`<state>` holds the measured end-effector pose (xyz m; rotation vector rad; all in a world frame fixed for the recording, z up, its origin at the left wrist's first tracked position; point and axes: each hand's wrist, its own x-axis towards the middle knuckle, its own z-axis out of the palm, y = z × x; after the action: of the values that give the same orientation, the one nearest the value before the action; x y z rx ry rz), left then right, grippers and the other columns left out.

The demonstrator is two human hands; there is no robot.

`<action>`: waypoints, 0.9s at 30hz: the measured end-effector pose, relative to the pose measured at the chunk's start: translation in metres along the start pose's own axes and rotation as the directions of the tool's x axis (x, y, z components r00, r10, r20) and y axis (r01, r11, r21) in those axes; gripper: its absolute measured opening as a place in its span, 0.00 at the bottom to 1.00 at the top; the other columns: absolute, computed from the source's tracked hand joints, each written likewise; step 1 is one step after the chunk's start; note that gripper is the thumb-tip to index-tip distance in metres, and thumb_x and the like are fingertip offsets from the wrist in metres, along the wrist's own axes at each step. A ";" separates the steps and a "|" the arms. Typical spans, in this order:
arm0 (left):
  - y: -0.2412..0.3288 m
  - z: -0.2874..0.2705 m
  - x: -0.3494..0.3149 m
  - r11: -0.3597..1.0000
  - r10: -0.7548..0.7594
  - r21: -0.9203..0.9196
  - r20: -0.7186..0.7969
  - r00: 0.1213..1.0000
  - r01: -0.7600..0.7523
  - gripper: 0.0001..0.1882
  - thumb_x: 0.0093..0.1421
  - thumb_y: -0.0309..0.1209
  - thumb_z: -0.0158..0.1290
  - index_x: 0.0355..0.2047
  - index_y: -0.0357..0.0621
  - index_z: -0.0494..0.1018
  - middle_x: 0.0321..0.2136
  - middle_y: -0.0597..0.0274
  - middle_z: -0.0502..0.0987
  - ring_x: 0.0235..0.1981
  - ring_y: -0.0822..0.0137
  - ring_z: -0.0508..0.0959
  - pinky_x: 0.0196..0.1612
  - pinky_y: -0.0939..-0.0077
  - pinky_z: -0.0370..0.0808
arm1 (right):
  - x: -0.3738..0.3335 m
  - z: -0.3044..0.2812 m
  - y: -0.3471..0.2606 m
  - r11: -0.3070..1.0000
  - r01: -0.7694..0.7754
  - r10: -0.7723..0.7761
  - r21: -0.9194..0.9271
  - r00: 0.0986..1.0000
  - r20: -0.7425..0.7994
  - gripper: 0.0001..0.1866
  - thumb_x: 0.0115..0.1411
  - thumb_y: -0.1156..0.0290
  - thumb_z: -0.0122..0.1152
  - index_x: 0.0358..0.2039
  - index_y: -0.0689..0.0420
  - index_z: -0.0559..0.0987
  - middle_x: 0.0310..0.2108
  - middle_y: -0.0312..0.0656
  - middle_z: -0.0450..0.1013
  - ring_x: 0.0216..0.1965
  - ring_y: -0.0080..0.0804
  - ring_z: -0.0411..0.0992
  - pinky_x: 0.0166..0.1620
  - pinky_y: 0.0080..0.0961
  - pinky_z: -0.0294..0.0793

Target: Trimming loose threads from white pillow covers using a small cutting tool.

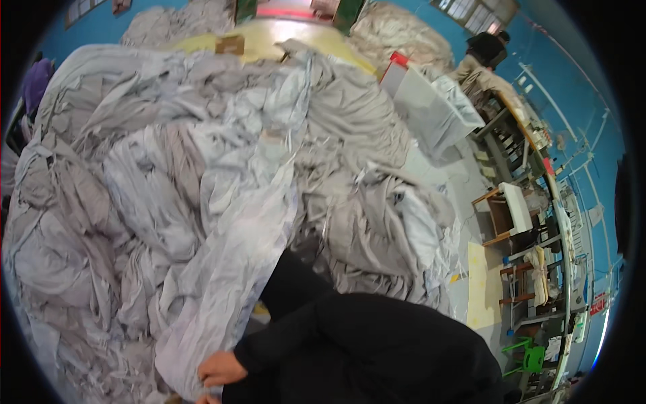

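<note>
Pinching the low end of pale cloth (232, 262) right here with the right hand (223, 368), just a sliver of left hand (209, 399) at bottom edge, cannot tell its grip, with cloth stretched up across grey heap (363, 101), pale bin (425, 111) beyond
</note>
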<state>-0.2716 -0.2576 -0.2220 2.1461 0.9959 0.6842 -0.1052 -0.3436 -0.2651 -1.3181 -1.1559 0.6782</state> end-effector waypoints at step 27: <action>0.035 -0.037 0.002 0.977 -0.006 -0.214 0.034 0.999 0.013 0.02 0.62 0.19 0.53 0.35 0.35 0.73 0.29 0.66 0.76 0.30 0.78 0.76 0.36 0.85 0.72 | -0.077 -0.228 -0.380 0.611 0.328 -0.788 0.721 0.160 0.595 0.14 0.61 0.68 0.47 0.41 0.63 0.77 0.29 0.48 0.75 0.23 0.28 0.72 0.15 0.22 0.57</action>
<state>-0.2799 -0.2608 -0.1716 1.9578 0.8724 0.7150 -0.0057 -0.5710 0.1091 0.1489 -2.0768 0.9886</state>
